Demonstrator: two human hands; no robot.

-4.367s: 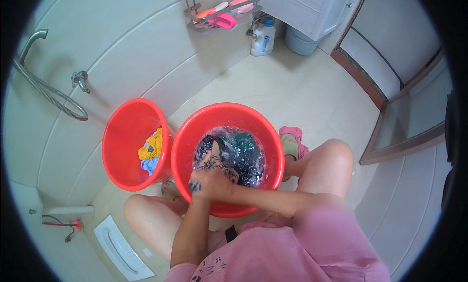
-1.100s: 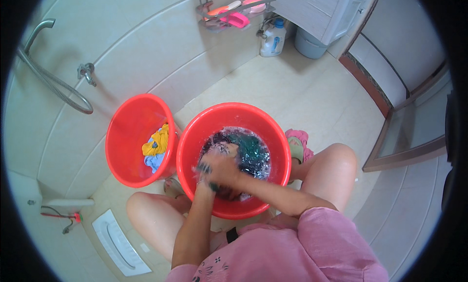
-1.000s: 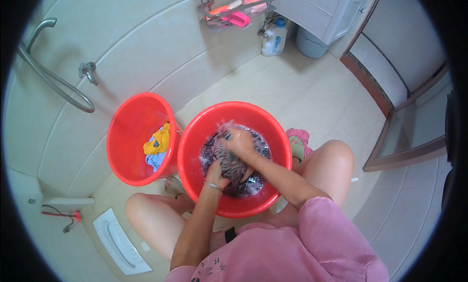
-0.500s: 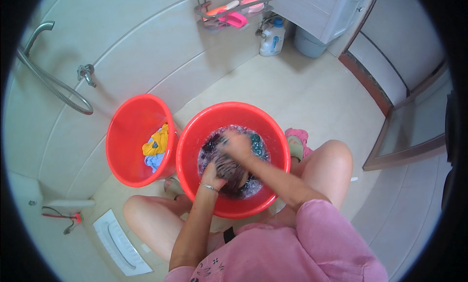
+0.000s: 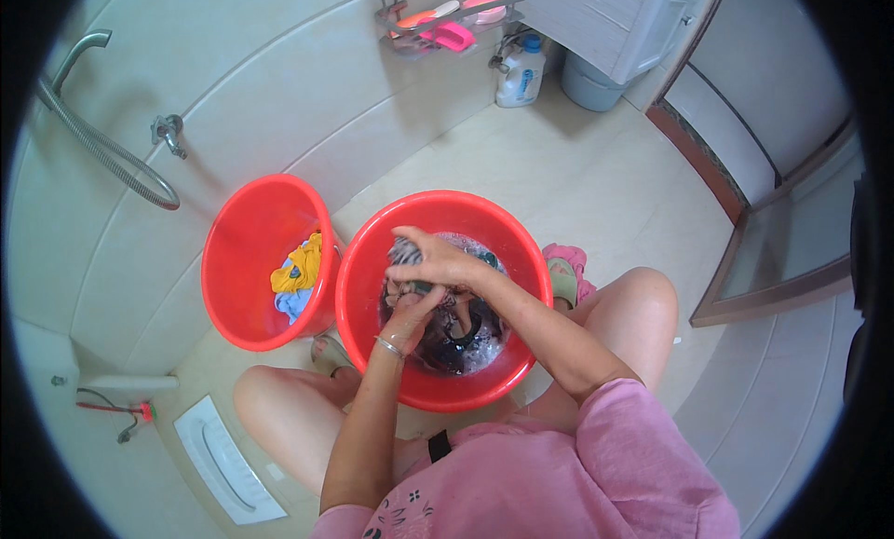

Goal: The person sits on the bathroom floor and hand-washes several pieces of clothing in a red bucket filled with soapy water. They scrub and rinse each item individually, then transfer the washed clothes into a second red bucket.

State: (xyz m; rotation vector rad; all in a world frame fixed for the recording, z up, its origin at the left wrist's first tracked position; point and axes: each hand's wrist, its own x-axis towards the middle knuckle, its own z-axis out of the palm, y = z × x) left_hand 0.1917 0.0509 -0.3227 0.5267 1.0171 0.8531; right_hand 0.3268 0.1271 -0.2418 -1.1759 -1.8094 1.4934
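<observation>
Left hand [image 5: 405, 323] and right hand [image 5: 438, 261] grip a black-and-white patterned cloth [image 5: 404, 251] at eleven o'clock in the red basin [image 5: 445, 396] — best bunched firmly, low over sudsy water [image 5: 485, 351].

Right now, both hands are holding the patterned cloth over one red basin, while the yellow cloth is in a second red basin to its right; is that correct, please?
Not quite: the head view shows the second red basin, with the yellow cloth in it, to the left of the first red basin, not right. The left hand and right hand do hold the patterned cloth.
</observation>
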